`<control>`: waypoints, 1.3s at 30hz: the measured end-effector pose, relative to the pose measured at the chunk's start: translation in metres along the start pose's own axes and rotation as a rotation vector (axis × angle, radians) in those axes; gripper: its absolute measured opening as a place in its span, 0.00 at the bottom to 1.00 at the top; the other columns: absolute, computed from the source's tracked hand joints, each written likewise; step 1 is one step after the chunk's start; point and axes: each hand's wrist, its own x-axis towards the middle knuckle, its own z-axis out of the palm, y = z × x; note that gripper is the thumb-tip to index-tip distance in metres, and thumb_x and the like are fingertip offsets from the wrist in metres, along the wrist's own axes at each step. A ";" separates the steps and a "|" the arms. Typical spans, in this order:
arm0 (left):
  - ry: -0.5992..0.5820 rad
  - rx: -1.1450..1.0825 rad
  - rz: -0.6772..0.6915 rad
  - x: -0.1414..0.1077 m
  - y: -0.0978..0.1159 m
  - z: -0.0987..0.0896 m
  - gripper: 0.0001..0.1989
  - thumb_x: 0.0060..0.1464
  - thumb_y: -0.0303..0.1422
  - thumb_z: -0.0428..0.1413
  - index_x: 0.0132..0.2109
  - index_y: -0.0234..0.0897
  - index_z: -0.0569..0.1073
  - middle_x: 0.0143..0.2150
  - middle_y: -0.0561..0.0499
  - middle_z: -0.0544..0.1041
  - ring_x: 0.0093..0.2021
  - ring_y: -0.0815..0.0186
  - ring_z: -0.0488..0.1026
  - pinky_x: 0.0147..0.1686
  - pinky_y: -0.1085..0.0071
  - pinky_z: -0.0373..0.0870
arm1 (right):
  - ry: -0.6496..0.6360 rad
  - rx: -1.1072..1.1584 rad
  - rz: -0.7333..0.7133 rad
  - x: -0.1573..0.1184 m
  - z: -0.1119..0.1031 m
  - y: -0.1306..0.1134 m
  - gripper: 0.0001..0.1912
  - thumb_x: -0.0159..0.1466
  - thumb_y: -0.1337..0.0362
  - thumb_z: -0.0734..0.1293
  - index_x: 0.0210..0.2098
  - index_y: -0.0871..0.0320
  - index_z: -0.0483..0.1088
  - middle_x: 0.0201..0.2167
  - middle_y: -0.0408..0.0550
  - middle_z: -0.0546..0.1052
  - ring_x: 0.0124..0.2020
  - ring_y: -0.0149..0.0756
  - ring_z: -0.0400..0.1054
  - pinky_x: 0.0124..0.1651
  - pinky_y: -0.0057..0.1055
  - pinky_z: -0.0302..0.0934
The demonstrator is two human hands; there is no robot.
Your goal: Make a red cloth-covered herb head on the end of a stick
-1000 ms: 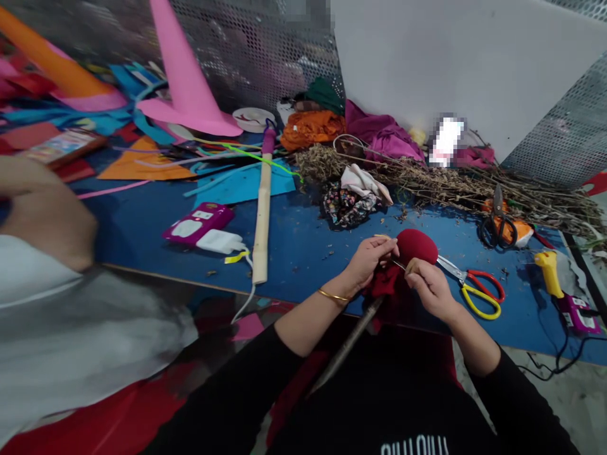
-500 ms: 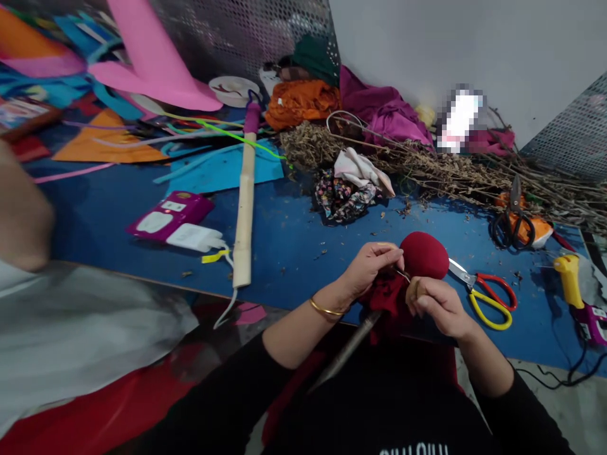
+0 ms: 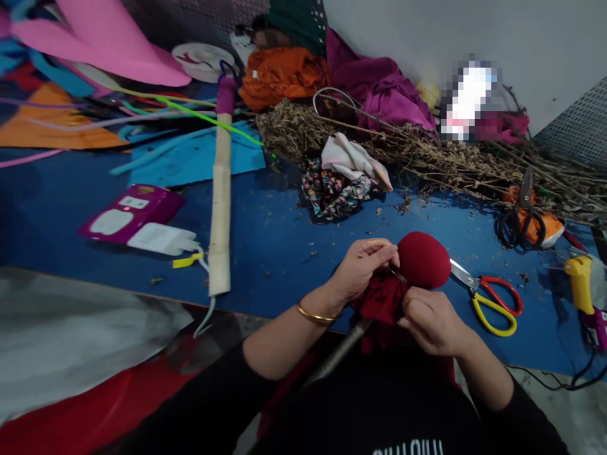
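A round dark red cloth ball (image 3: 423, 260) lies at the front edge of the blue table, with gathered red cloth (image 3: 382, 300) below it. A stick (image 3: 339, 351) runs out from under the cloth towards my lap. My left hand (image 3: 363, 268) pinches a thin wire-like piece (image 3: 397, 273) where the ball meets the gathers. Just right of it, my right hand (image 3: 434, 321) is closed against the red cloth; its fingertips are curled under, and what they hold is hidden. Scissors with red and yellow handles (image 3: 496, 304) lie right of the ball.
On the blue table (image 3: 275, 253) lie a bamboo stick (image 3: 220, 208), a purple packet (image 3: 130, 212) with a white cable, floral cloth (image 3: 332, 196) and dried branches (image 3: 427, 151). Black scissors (image 3: 524, 218) and a yellow glue gun (image 3: 579, 284) are at the right.
The view has shifted, so the table items at left appear further left. My right hand has closed up beside the gathers. The person's arm at the left edge is out of view.
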 end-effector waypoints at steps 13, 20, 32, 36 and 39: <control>-0.087 0.810 0.051 -0.046 0.009 0.008 0.11 0.46 0.40 0.62 0.38 0.41 0.79 0.32 0.50 0.80 0.30 0.62 0.73 0.31 0.70 0.65 | 0.085 -0.409 -0.086 -0.024 0.032 -0.024 0.11 0.66 0.71 0.59 0.28 0.57 0.65 0.26 0.47 0.72 0.29 0.34 0.65 0.33 0.31 0.62; -0.063 0.455 -0.072 -0.053 -0.001 0.004 0.11 0.48 0.38 0.60 0.36 0.36 0.78 0.31 0.50 0.80 0.29 0.64 0.72 0.29 0.72 0.66 | 0.260 -0.332 -0.277 -0.045 0.039 -0.033 0.02 0.63 0.65 0.65 0.34 0.55 0.70 0.41 0.52 0.78 0.48 0.43 0.72 0.40 0.37 0.70; -0.055 -0.265 -0.081 -0.092 0.036 0.037 0.20 0.41 0.44 0.67 0.37 0.35 0.75 0.28 0.50 0.79 0.30 0.64 0.76 0.33 0.71 0.73 | 0.609 0.886 0.373 0.009 0.029 -0.049 0.23 0.64 0.47 0.62 0.51 0.54 0.69 0.52 0.53 0.75 0.55 0.45 0.69 0.55 0.42 0.66; -0.062 -0.191 -0.113 -0.106 0.027 0.034 0.22 0.42 0.50 0.65 0.31 0.34 0.73 0.22 0.53 0.74 0.21 0.71 0.69 0.23 0.76 0.65 | 0.647 1.109 0.299 0.027 0.022 -0.067 0.19 0.61 0.48 0.67 0.42 0.56 0.73 0.47 0.53 0.78 0.51 0.46 0.71 0.57 0.44 0.64; -0.160 -0.021 -0.226 -0.118 0.018 0.015 0.25 0.44 0.54 0.62 0.28 0.33 0.73 0.19 0.54 0.72 0.18 0.73 0.64 0.21 0.77 0.61 | 0.714 1.112 0.354 0.027 0.012 -0.074 0.19 0.59 0.47 0.68 0.37 0.57 0.73 0.37 0.51 0.79 0.41 0.43 0.74 0.49 0.41 0.68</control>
